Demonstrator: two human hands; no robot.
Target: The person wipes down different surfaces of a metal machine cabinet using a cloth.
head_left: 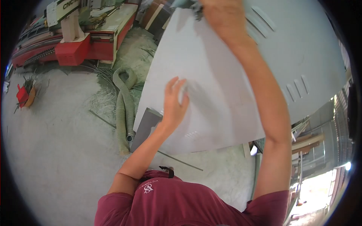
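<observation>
My right arm stretches up to the top edge of the view. There my right hand [222,15] presses a crumpled grey cloth [197,10] against a large white cabinet-like box [222,109]. The fingers of that hand are partly cut off by the frame. My left hand [175,103] hovers over or lightly touches the box's smooth top, its fingers spread and holding nothing. Slotted vents [298,89] show on the box's right side. A flat grey piece [147,128] lies at the box's left lower edge, near my left forearm.
A red machine [73,52] marked "CNC" stands at the upper left. A ribbed flexible hose [123,109] lies folded on the dusty concrete floor, with thin rods near it. A red dustpan [22,95] is at far left. Stacked boards [307,143] are at the right.
</observation>
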